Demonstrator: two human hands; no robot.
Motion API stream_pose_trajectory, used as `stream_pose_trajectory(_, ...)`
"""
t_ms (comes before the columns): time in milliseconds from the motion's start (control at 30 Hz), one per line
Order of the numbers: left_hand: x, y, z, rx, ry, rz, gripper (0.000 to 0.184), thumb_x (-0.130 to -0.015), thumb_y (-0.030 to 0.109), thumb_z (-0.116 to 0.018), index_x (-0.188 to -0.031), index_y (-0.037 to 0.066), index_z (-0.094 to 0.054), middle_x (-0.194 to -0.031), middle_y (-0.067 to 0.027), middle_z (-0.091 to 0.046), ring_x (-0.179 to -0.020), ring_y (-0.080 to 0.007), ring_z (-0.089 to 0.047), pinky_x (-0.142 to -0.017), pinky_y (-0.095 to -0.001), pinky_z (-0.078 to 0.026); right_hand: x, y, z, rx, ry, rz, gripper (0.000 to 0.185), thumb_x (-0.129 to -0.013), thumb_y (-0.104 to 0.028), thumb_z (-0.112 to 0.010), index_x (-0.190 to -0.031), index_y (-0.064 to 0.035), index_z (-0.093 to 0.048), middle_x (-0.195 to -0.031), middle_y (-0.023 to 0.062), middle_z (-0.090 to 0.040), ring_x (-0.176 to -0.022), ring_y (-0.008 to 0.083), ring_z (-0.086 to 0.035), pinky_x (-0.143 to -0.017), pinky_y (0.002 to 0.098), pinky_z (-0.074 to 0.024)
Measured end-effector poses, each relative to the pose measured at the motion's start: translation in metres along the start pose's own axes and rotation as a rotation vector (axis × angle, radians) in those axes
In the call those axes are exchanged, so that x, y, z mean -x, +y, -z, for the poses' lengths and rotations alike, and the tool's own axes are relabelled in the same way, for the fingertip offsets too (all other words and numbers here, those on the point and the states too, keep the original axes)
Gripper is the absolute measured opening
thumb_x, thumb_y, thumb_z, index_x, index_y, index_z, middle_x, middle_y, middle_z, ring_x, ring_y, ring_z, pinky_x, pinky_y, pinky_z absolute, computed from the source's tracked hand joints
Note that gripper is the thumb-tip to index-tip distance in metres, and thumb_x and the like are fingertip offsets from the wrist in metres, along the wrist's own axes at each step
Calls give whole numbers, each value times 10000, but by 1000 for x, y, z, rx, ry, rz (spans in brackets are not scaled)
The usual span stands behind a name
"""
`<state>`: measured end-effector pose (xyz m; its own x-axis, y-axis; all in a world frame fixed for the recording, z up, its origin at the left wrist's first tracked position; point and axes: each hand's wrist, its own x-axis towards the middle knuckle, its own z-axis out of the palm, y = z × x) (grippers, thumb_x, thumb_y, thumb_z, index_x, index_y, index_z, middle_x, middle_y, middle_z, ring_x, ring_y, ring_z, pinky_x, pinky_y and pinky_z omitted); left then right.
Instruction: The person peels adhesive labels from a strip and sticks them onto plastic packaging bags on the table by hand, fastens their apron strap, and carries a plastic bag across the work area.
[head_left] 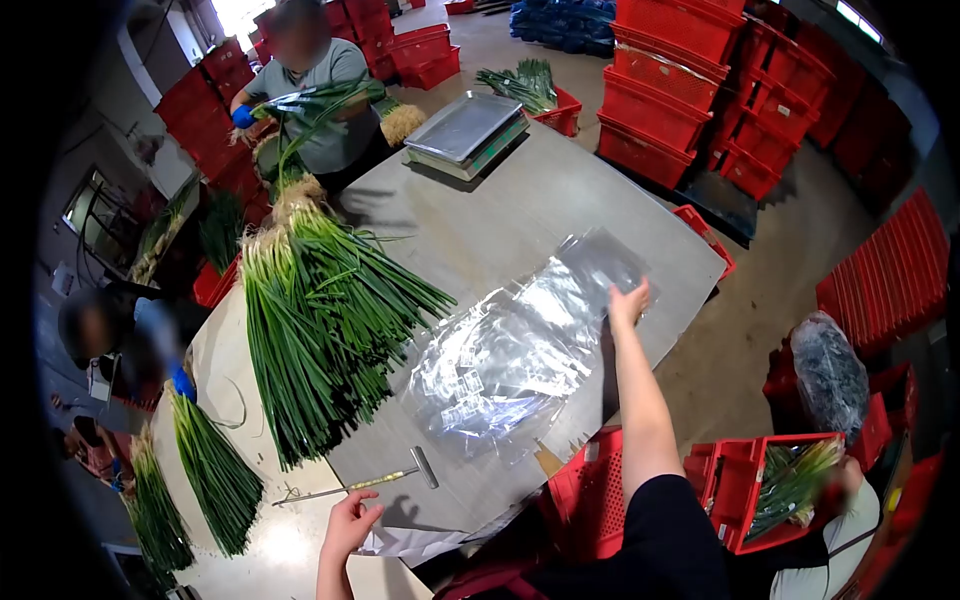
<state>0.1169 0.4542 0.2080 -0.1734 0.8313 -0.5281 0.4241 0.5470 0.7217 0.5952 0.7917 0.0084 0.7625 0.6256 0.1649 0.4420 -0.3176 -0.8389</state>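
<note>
Clear plastic bags (510, 345) lie fanned out in an overlapping pile across the grey metal tabletop. My right hand (629, 303) is at the pile's far right edge, thumb and fingers closed on a plastic bag. Nearer to me, my left hand (352, 520) hovers by the table's front edge, fingers apart, holding nothing. Just beyond it lies a thin rod tool (345, 490) with a metal crosspiece at one end. A big heap of green onions (325, 320) rests left of the bags, roots pointing away from me.
A flat-topped scale (467, 125) stands at the table's far end. Across the table, a person (325, 95) in blue gloves handles greens. More green onion bunches (215, 470) lie at left near other people. Red crates (660, 90) are stacked at right; a person at lower right touches a crate (765, 490) of greens.
</note>
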Motion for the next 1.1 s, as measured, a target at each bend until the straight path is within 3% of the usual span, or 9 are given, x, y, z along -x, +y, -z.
stream_pose_trajectory(100,0,3,-9,-47,-11,-16,186,-748,146,-652,-878,24,-601,-499,56,-414,-453,-29,-358,-419,-201,-282,59,-7,12,201,-101,536,646,-762,-280,-592,-1290,-50,-299,-1353,182,-273,-1269,331,-214,-1034,476,-130)
stream_pose_trajectory(167,2,4,-12,-97,-33,-20,162,-749,153,-652,-836,26,-602,-498,52,-425,-453,-30,-362,-416,-206,-284,92,-15,31,327,-464,714,550,-798,-350,-533,-1269,-111,-379,-1346,101,-325,-1279,284,-228,-1031,494,-130)
stream_pose_trajectory(200,2,6,-14,-170,-64,-41,171,-748,175,-654,-812,28,-594,-493,35,-439,-449,-43,-380,-416,-215,-296,99,-2,26,550,-823,752,541,-819,-409,-479,-1269,-120,-391,-1354,68,-328,-1272,263,-254,-1030,505,-124)
stream_pose_trajectory(267,9,9,-12,-325,-128,-71,204,-746,219,-657,-763,32,-577,-482,0,-468,-441,-70,-417,-418,-233,-320,110,10,21,519,-921,567,539,-836,-426,-444,-1267,-107,-397,-1361,71,-327,-1270,267,-263,-1031,504,-115)
stream_pose_trajectory(467,22,-20,-6,-298,-91,-218,202,-743,213,-643,-795,29,-578,-472,-31,-470,-429,-95,-425,-422,-247,-340,119,-11,72,86,-420,602,433,-828,-311,-505,-1168,-45,-481,-1235,136,-461,-1179,296,-371,-993,420,-225)
stream_pose_trajectory(600,67,-23,-23,-185,-194,-121,216,-751,194,-645,-869,26,-578,-487,-14,-463,-442,-84,-405,-430,-242,-338,184,22,165,-45,-438,492,312,-815,-224,-535,-1049,-17,-530,-1059,158,-545,-1026,316,-468,-869,386,-364)
stream_pose_trajectory(833,150,-107,-46,-159,-619,-334,292,-705,186,-707,-928,44,-583,-516,33,-467,-489,-51,-412,-493,-205,-344,422,119,325,33,-611,250,203,-830,-179,-515,-943,-21,-573,-919,144,-588,-901,295,-534,-791,368,-417)
stream_pose_trajectory(933,185,-136,-46,-94,-683,-394,281,-720,169,-700,-933,34,-575,-505,34,-429,-484,-47,-387,-488,-204,-328,512,93,371,-86,-864,178,332,-768,-220,-606,-1040,-37,-555,-1026,142,-571,-978,281,-532,-845,348,-419)
stream_pose_trajectory(1100,241,-174,-37,217,-890,-293,258,-740,68,-674,-962,13,-555,-575,50,-498,-533,-9,-439,-520,-169,-342,609,1,408,-251,-1202,606,814,-601,-416,-716,-1265,-79,-388,-1304,149,-373,-1187,324,-353,-972,403,-287)
